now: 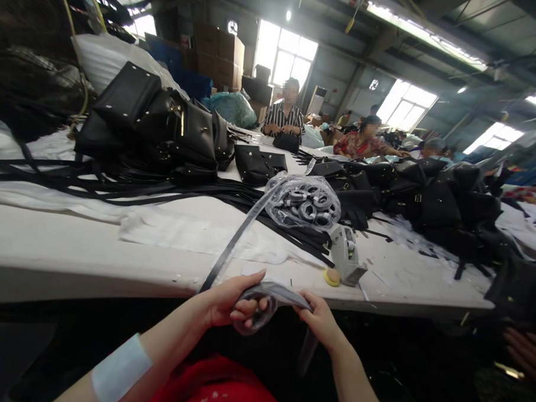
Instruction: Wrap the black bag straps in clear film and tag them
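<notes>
My left hand (pixel 232 303) is closed round a black strap wrapped in clear plastic film (pixel 268 293), thumb on top, just below the table's front edge. My right hand (pixel 318 316) pinches the same wrapped strap a little to the right. The strap (pixel 237 235) runs up from my hands across the white table (pixel 70 246) toward a clear plastic bag of metal rings (pixel 306 202). A white wristband sits on my left forearm.
Heaps of black bags (pixel 164 131) and loose black straps (pixel 95 181) cover the table's far side. A grey tape dispenser (pixel 348 258) and a small yellow disc (pixel 332 277) stand near the front edge. Several people sit at the far end. Another person's hand (pixel 528 351) shows at the right.
</notes>
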Motion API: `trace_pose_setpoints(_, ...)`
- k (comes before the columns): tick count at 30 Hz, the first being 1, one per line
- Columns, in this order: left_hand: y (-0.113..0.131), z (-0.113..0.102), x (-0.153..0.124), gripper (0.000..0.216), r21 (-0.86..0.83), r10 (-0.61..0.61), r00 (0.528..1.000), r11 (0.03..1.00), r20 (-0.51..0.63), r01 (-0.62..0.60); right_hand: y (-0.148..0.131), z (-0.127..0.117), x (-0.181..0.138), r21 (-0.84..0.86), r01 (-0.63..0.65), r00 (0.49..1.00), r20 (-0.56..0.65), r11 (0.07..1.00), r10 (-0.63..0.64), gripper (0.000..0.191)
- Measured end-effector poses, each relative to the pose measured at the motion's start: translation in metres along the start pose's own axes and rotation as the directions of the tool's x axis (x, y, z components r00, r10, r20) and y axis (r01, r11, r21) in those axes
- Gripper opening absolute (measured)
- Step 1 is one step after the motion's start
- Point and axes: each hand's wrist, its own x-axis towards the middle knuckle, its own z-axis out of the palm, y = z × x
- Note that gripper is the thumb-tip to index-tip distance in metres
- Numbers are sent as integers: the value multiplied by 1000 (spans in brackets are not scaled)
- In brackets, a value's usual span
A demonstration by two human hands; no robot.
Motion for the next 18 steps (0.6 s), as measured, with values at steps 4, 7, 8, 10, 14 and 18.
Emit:
trace_pose_setpoints(4, 10, 4, -2, 61, -88, 14, 996, 996, 88, -7, 7, 5, -1, 6, -47, 999, 4, 999, 47, 23)
trace_pose_setpoints(7, 28, 16, 4, 59, -242, 168, 984, 959, 65, -147, 2, 31, -8, 71, -152, 973, 183, 986, 137, 38)
trace_pose_setpoints(8, 33, 22, 7, 55, -273, 235, 971, 938, 45, -214, -1, 43, -11, 101, -194, 956, 245, 976, 165, 42)
trace_pose_setpoints(10, 40, 34, 15, 45, -273, 358, 934, 897, -8, -347, -8, 65, -14, 181, -254, 931, 311, 950, 190, 50)
trace_pose_setpoints(14, 32, 49, 33, 40, 15, 548, 821, 833, -161, -553, -15, 84, -13, 374, -269, 948, 268, 887, 174, 57)
trace_pose_setpoints(18, 7, 39, 40, 29, 652, 727, 649, 607, -225, -454, -16, 78, -12, 547, -319, 931, 334, 773, 148, 55)
